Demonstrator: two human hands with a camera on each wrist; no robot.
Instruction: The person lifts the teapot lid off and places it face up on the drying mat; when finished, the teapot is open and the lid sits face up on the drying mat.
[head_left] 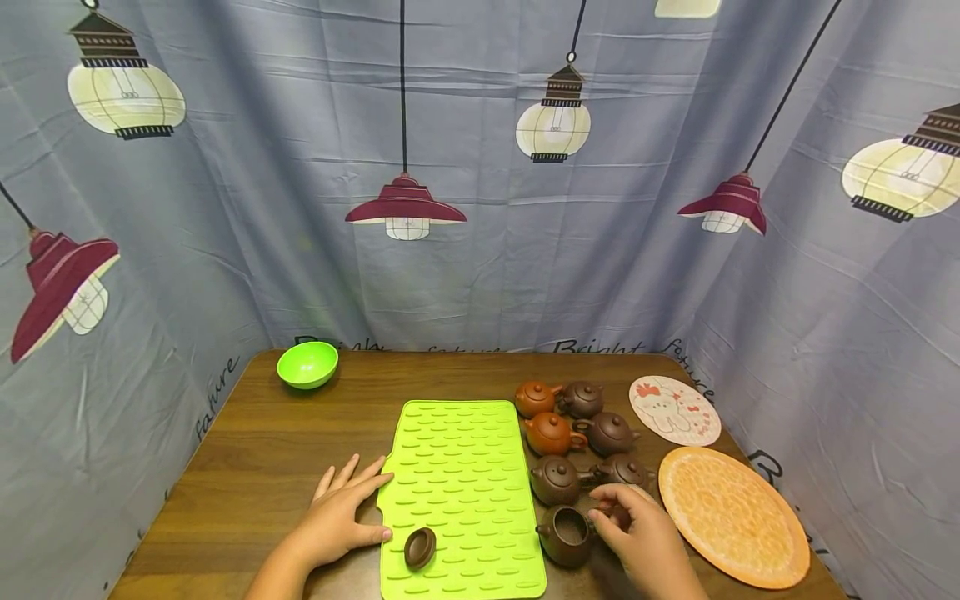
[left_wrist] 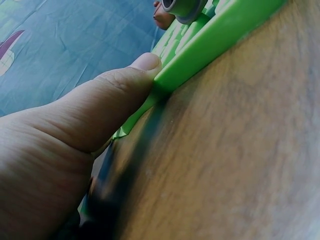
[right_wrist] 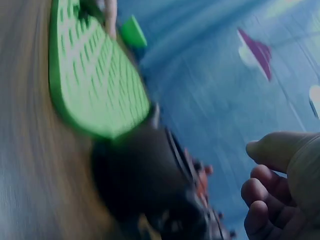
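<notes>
My left hand [head_left: 337, 518] rests with spread fingers at the left edge of a lime-green textured mat [head_left: 468, 467]. In the left wrist view the thumb touches the mat's rim. A dark brown teapot lid [head_left: 420, 548] lies tilted on the mat's near left part. Just off the mat's near right edge stands a lidless dark brown teapot [head_left: 561, 552], its round mouth facing up. Beside it is my right hand [head_left: 641, 533], fingers loosely bent and holding nothing. The right wrist view shows a gap between those fingers and the blurred teapot [right_wrist: 145, 172].
Several lidded teapots, orange-brown [head_left: 550, 435] and dark brown [head_left: 557, 482], stand in two columns right of the mat. Farther right lie a round rabbit-print mat [head_left: 675, 411] and a round orange mat [head_left: 735, 517]. A green bowl [head_left: 307, 367] sits at the back left, before a curtain [head_left: 465, 283].
</notes>
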